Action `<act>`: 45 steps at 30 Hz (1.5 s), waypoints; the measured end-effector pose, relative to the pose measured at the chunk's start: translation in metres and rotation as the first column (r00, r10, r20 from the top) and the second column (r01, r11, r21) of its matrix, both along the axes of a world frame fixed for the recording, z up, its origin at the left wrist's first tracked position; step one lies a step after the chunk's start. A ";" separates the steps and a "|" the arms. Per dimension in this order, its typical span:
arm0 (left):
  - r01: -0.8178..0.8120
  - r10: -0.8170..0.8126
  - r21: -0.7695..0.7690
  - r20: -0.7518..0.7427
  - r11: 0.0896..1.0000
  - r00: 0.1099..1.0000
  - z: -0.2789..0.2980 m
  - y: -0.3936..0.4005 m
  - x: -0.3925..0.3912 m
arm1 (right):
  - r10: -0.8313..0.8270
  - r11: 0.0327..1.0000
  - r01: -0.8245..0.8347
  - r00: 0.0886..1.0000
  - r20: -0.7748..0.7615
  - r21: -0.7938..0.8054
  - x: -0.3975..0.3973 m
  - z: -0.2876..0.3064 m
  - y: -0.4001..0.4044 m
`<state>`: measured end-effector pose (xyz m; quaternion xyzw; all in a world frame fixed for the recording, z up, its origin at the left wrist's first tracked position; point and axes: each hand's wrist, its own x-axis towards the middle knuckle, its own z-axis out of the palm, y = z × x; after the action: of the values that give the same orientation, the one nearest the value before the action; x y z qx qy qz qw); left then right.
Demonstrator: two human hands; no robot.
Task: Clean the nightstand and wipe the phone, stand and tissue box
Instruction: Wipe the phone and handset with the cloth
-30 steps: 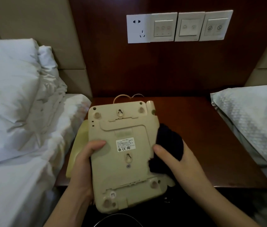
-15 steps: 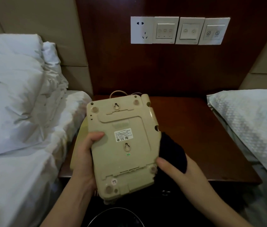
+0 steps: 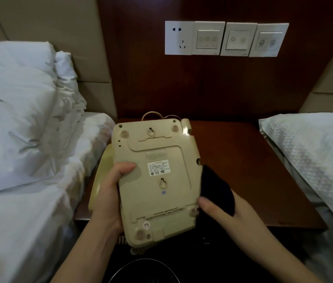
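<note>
Now, phone: the cream phone (image 3: 157,180) is turned over, so its flat bottom faces up; it is lifted over the front left part of the worktop
Phone bottom: it has a small white sticker (image 3: 159,167) in the middle, two keyhole slots and round feet at the corners
Handset: a cream curved piece (image 3: 100,176) peeks out from under the left side of the phone; it looks like the handset, but most of it is hidden
Cord: a thin looped cord (image 3: 152,115) shows behind the far edge of the phone, and a curly bit (image 3: 121,240) sticks out near the front edge
Left hand: the left hand (image 3: 110,193) grips the left side of the phone, with the thumb lying on the bottom face and the fingers tucked under
Right hand: the right hand (image 3: 225,214) holds a dark cloth (image 3: 215,190) and presses it on the right edge of the phone; the thumb touches the phone near its front corner
Worktop: the brown wooden worktop (image 3: 253,170) sits between two beds, against a dark wood wall
Left bed: a white pillow (image 3: 14,111) and crumpled white sheets lie just beside the worktop
Right bed: a white pillow with a bumpy pattern (image 3: 312,152) lies at the right edge of the worktop
Wall: a white socket and three switch plates (image 3: 225,38) sit in a row above the worktop
Bottom edge: a dark round rim (image 3: 143,270) shows below the phone; I cannot tell what it is
</note>
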<state>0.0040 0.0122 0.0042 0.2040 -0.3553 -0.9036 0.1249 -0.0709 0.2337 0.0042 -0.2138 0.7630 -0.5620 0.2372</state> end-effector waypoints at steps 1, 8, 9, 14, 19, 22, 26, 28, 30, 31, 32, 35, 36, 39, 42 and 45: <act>-0.013 0.013 -0.031 0.005 0.999 1.000 0.003 0.003 0.000 | -0.070 0.996 0.074 0.995 -0.072 0.052 0.000 -0.004 0.004; -0.078 0.084 -0.217 0.019 0.973 0.996 0.021 0.018 0.005 | -0.322 0.944 0.292 0.918 -0.231 -0.154 0.000 0.031 -0.009; -0.089 0.096 -0.228 0.019 0.969 0.995 0.023 0.018 0.007 | -0.300 0.952 0.272 0.923 -0.240 -0.144 0.001 0.034 -0.011; -0.095 0.091 -0.301 -0.028 0.949 0.995 0.022 0.019 0.017 | -0.332 0.943 0.297 0.816 -0.474 -0.150 -0.009 0.046 -0.016; -0.033 0.006 -0.386 -0.071 0.922 0.997 0.016 0.016 0.019 | -0.170 0.974 0.216 0.495 -0.852 -0.069 -0.036 0.069 -0.032; 0.028 -0.069 -0.439 -0.077 0.898 0.995 0.012 0.011 0.014 | 0.112 0.965 0.142 0.536 -0.837 0.220 -0.053 0.091 -0.046; 0.094 -0.157 -0.456 -0.104 0.885 0.982 0.009 0.008 0.007 | 0.220 0.966 -0.042 0.644 -0.733 0.254 -0.065 0.108 -0.059; 0.094 -0.161 -0.439 -0.117 0.894 0.980 0.006 0.004 0.005 | 0.270 0.962 -0.165 0.662 -0.699 0.216 -0.071 0.107 -0.059; 0.103 -0.165 -0.429 -0.111 0.897 0.980 0.004 -0.001 0.005 | 0.331 0.943 -0.243 0.713 -0.618 0.226 -0.082 0.103 -0.046; 0.109 -0.169 -0.425 -0.106 0.899 0.980 0.003 -0.002 0.005 | 0.344 0.939 -0.258 0.744 -0.573 0.228 -0.087 0.101 -0.039; 0.118 -0.176 -0.426 -0.098 0.897 0.980 0.004 -0.001 0.004 | 0.336 0.941 -0.263 0.782 -0.526 0.210 -0.091 0.100 -0.031; 0.147 -0.195 -0.429 -0.069 0.891 0.978 0.004 0.001 0.001 | 0.235 0.972 -0.210 0.834 -0.500 0.107 -0.089 0.088 -0.018; 0.146 -0.189 -0.421 -0.060 0.895 0.980 0.005 0.002 0.000 | 0.177 0.984 -0.155 0.793 -0.582 0.089 -0.084 0.083 -0.019; 0.131 -0.168 -0.446 -0.045 0.885 0.985 0.008 0.005 -0.005 | 0.041 0.998 -0.061 0.580 -0.814 0.007 -0.058 0.078 -0.044; 0.127 -0.162 -0.473 -0.033 0.872 0.986 0.012 0.008 -0.002 | 0.190 0.982 -0.099 0.445 -0.875 0.162 -0.039 0.093 -0.083; 0.146 -0.176 -0.467 -0.022 0.872 0.984 0.011 0.005 0.005 | 0.429 0.882 -0.057 0.506 -0.748 0.467 -0.051 0.122 -0.105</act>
<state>0.0087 0.0175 0.0149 0.1093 -0.5723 -0.8058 0.1057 -0.1217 0.1288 0.1261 -0.5113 0.8371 -0.1903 -0.0401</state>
